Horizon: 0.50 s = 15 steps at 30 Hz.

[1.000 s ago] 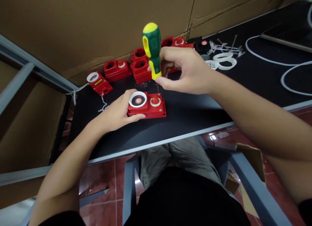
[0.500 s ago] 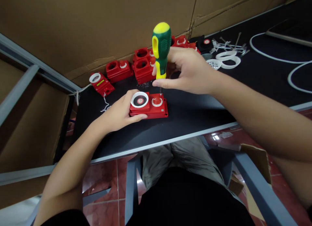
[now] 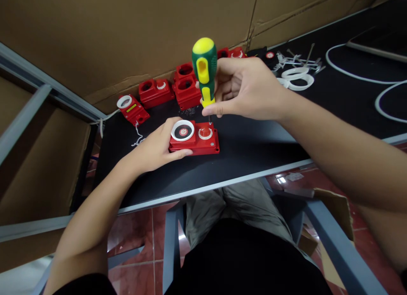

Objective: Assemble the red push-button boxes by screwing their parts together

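Flat on the black table (image 3: 251, 155) lies a red rectangular box (image 3: 197, 148) with a white ring (image 3: 193, 135) around a black disc and a round red knob (image 3: 205, 133) beside it. My left hand (image 3: 159, 144) is closed around the box's left end, thumb along its front side. My right hand (image 3: 241, 89) grips a green and yellow screwdriver (image 3: 205, 72) by the lower handle. The screwdriver stands nearly upright, tilted a little left at the top. Its tip meets a screw (image 3: 210, 123) at the box's far right corner. A second screw (image 3: 212, 144) sits in the near right corner.
Several similar red boxes (image 3: 155, 93) line the cardboard wall (image 3: 143, 32) at the back. One red box (image 3: 132, 109) with a white ring trails a white cord (image 3: 138, 138). White rings (image 3: 299, 81) and metal pieces (image 3: 305, 59) lie back right, near a white cable (image 3: 343, 72).
The screwdriver's handle has turned and its top has tipped left and lower. My right fingers have shifted around the handle. The left hand and the box stay in place.
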### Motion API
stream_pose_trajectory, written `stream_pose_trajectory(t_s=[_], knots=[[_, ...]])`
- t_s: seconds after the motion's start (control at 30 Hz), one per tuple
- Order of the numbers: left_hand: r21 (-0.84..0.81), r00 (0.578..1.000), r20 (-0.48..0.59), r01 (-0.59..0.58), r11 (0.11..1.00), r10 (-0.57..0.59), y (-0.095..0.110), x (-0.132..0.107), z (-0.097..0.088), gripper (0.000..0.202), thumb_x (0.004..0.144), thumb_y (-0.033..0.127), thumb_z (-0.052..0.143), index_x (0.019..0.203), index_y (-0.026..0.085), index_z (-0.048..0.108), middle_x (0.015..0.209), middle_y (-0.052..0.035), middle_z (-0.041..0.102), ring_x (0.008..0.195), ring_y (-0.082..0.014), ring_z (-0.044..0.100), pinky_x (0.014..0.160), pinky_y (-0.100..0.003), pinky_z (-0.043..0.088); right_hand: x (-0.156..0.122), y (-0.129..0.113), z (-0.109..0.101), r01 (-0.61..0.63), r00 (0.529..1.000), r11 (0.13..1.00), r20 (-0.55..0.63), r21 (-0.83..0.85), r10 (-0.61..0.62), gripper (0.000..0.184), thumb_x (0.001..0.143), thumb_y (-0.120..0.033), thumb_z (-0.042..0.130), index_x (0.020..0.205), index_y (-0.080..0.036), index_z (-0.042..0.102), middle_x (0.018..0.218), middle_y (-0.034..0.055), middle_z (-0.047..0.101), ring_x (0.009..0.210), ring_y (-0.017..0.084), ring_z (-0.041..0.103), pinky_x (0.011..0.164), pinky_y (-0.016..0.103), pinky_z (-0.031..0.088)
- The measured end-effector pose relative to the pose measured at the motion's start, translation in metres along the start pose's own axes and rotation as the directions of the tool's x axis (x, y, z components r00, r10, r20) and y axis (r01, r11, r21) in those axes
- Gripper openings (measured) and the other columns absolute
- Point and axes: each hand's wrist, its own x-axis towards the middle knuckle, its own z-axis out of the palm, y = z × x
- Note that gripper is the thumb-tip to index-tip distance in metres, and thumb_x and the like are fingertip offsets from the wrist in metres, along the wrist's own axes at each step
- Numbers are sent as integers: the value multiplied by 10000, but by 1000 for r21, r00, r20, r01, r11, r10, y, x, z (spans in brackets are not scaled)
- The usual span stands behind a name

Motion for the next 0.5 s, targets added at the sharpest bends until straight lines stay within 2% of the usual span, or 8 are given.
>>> stream_pose_trajectory(t_s=[0.2,0.37,0.5], knots=[[0,999,6,35,999,-35,4,0,-1,1189,1028,1092,772,1761,186,535,1661,-266,785,1503,-498,834,1333,-608,697,-3,-8,2,5,1000,999,22,48,-6,487,875,-363,1148,1211,-307,799,1276,45,966,1030,264,914,866,393,819],[-4,1000,-8,7,1000,-7,0,0,0,1201,1020,1096,775,1750,172,540,1663,-276,776,1523,-499,828,1355,-603,687,-3,-9,1,12,996,1000,83,21,-14,458,928,-455,1121,1223,-311,801,1284,54,966,1062,276,907,871,401,809],[-16,1000,-5,12,1000,-12,-2,0,1,1205,1021,1078,792,1756,159,532,1685,-293,765,1530,-507,821,1365,-618,680,-2,-9,2,30,993,999,110,22,-32,364,1015,-463,1038,1222,-276,804,1286,66,921,909,225,843,853,409,787]])
